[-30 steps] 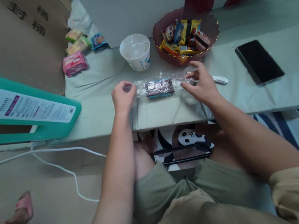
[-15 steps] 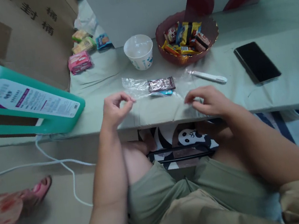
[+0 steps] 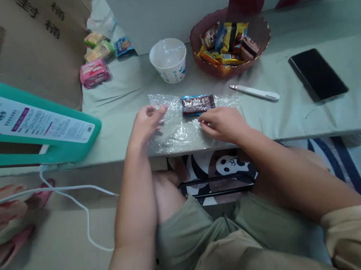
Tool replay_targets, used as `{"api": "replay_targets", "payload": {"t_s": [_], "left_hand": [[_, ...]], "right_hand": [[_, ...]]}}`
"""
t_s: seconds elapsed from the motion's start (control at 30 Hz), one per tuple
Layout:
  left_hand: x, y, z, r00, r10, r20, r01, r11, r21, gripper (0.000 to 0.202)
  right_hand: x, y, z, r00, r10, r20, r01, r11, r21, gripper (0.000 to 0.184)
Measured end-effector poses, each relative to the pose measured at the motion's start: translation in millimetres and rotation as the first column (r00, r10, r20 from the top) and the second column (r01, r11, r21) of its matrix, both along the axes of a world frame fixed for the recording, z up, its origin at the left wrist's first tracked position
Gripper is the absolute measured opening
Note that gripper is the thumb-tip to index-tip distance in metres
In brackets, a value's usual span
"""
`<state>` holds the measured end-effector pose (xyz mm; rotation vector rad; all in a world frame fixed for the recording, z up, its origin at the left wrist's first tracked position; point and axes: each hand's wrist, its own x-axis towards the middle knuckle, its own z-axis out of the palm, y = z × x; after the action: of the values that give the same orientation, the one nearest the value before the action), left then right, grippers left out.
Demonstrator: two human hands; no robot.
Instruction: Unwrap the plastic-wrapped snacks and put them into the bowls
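A clear plastic film point(image 3: 173, 129) lies spread and wrinkled along the front of the table. On it rests a small dark brown wrapped snack bar point(image 3: 197, 104), with a blue wrapped piece showing at its edges beneath. My left hand point(image 3: 146, 124) is over the film's left side, thumb and fingers apart, with nothing visible between them. My right hand point(image 3: 225, 123) is just below the bar's right end, palm down over the film. Its fingertips are close to the bar's lower edge, and its thumb is a little apart from the index finger.
Behind the film stand a white paper cup point(image 3: 171, 75) and a reddish bowl point(image 3: 201, 61) of wrapped snacks. To the right lie a white slim cutter point(image 3: 256, 92) and a black phone point(image 3: 318, 74). A green jug point(image 3: 59, 104) and several snack packs point(image 3: 94, 73) are at left.
The film now lies flatter and nearer the table's front edge. My right hand has moved left toward the bar, and my left thumb and fingers have parted. At lower left, another person's feet have shifted.
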<state>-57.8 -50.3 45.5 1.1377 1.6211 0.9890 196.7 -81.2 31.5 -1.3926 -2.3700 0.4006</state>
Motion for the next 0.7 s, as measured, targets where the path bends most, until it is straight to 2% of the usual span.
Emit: {"api": "replay_targets", "payload": {"t_s": [0.07, 0.13, 0.17, 0.23, 0.33, 0.4, 0.47, 0.57, 0.63, 0.7], "left_hand": [[3, -2, -3.1, 0.981, -0.194, -0.018, 0.191, 0.975, -0.114, 0.025], [9, -5, -4.6, 0.955, -0.298, -0.017, 0.295, 0.951, -0.089, 0.021], [14, -6, -4.4, 0.955, -0.297, 0.020, 0.298, 0.953, -0.052, 0.020], [24, -7, -1.6, 0.946, -0.259, 0.194, 0.266, 0.964, -0.012, 0.018], [36, -7, 6.9, 0.834, -0.216, 0.507, 0.258, 0.966, -0.014, 0.013], [40, -7, 12.2, 0.755, -0.194, 0.626, 0.256, 0.967, -0.009, 0.013], [40, -7, 14.1, 0.706, -0.167, 0.688, 0.243, 0.970, -0.014, 0.016], [37, -6, 9.3, 0.628, -0.160, 0.761, 0.269, 0.963, -0.019, 0.017], [35, -3, 4.0, 0.590, -0.159, 0.792, 0.288, 0.957, -0.023, 0.017], [33, 2, 0.4, 0.591, -0.163, 0.790, 0.291, 0.956, -0.021, 0.021]], "right_hand": [[-11, -1, -3.9, 0.996, -0.026, 0.089, 0.031, 0.998, -0.063, 0.025], [-17, 0, -7.3, 0.994, -0.079, 0.074, 0.084, 0.994, -0.065, 0.028], [-18, 1, -8.9, 0.994, -0.102, 0.036, 0.103, 0.993, -0.048, 0.029], [-20, 3, -11.5, 0.991, -0.116, -0.062, 0.118, 0.993, 0.016, 0.035], [-21, 8, -14.6, 0.983, -0.105, -0.153, 0.121, 0.988, 0.096, 0.049], [-21, 11, -16.2, 0.978, -0.104, -0.182, 0.123, 0.988, 0.093, 0.059], [-20, 15, -18.1, 0.972, -0.106, -0.209, 0.121, 0.991, 0.062, 0.068], [-14, 24, -22.9, 0.952, -0.096, -0.289, 0.104, 0.995, 0.011, 0.077], [-6, 31, -26.6, 0.923, -0.084, -0.376, 0.071, 0.996, -0.048, 0.076], [2, 38, -28.5, 0.889, -0.078, -0.452, 0.024, 0.992, -0.124, 0.073]]}}
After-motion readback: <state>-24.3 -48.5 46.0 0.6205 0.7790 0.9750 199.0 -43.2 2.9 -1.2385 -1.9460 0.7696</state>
